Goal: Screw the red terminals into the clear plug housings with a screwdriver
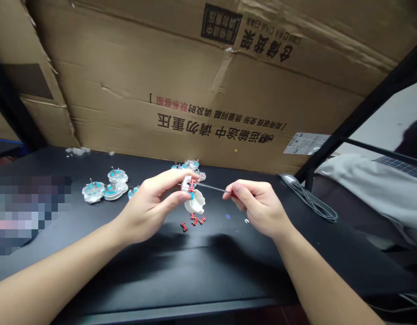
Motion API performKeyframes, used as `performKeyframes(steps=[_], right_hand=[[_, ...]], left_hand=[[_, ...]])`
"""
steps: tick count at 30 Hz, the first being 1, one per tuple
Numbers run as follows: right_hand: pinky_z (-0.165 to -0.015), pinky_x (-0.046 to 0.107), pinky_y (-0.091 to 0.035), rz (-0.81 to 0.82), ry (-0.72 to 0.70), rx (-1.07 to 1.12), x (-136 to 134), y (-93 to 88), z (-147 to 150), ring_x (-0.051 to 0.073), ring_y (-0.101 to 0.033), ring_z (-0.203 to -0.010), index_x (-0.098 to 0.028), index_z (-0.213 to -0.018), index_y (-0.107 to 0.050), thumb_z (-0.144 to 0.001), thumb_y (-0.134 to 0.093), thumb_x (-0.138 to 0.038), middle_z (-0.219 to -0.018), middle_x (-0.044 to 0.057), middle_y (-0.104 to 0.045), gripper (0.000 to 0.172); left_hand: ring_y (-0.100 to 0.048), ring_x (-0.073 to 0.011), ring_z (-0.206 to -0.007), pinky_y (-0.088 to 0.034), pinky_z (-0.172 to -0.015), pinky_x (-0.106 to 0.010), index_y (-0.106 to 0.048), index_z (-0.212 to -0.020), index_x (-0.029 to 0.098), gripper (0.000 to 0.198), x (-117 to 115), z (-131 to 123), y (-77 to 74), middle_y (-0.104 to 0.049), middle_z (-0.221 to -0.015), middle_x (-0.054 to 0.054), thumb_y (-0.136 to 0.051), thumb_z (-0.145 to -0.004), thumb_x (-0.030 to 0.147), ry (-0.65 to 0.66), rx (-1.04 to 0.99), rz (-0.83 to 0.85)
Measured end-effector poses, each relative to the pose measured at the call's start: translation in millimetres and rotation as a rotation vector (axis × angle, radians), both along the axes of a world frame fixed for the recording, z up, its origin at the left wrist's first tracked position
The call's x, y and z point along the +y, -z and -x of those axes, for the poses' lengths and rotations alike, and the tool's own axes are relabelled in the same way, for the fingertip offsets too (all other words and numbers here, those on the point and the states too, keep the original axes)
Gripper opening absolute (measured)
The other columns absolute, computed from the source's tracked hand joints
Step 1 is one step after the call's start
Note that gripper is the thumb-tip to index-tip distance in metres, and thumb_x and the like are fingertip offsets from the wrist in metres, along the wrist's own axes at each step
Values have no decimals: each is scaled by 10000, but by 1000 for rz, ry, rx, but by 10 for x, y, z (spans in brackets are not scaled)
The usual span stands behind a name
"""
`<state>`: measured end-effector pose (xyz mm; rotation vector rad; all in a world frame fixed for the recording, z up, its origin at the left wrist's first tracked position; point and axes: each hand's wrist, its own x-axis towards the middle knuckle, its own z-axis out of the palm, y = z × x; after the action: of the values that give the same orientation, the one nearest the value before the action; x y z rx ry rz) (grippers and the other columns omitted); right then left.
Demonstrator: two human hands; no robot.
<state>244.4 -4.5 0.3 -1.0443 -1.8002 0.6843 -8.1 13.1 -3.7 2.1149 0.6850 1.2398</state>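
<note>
My left hand [156, 201] pinches a small clear plastic assembly [186, 184] between thumb and fingers. A red part [192, 185] and a bit of teal show at its right side. Just below it is a white rounded shell [195, 203]; whether it is joined to the assembly I cannot tell. My right hand [254, 203] is closed on the right end of a thin greyish strip [211, 187], whose other end reaches the assembly beside the red part. Several small red pieces with dark ends [195, 221] lie on the black table below my hands.
Clear round units with teal discs [115, 176] stand at the left, and more units [191, 164] sit behind my left hand. Cardboard [127, 67] walls off the back. A coiled grey cable [313, 203] lies at right. A blue dot [228, 216] and a white clip-like bit [247, 221] rest nearby.
</note>
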Motion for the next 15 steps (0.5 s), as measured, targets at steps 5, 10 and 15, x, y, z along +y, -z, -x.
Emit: performKeyframes(steps=[5,10,15], right_hand=[[-434,228,-243,205,-87,97,17,8,-1,74,-293,-466,-151,-714,-664,-942,-524,-565,-534,-45,-378,492],[-429,222,-247,220,-93,119,16,11,16,76,-273,-471,-153,-709,-651,-935,-524,-577,-532,-51,-348,497],[-425,221,-226,218,-74,96,17,-9,8,72,-263,-464,-154,-718,-653,-936,-522,-574,-528,-58,-332,491]], left_hand=[[-654,-221,-1096,-499,-944,-249,-662,-1261,214,366,-10,12,11,-705,-1215,-77,-549,-978,417,26,-9,6],[-660,-208,-1060,-502,-914,-227,-673,-1242,221,348,-32,-4,23,-719,-1156,-61,-550,-978,411,9,-27,-14],[-659,-202,-1055,-495,-913,-223,-662,-1261,222,341,-5,16,7,-715,-1167,-56,-544,-982,378,-24,43,-77]])
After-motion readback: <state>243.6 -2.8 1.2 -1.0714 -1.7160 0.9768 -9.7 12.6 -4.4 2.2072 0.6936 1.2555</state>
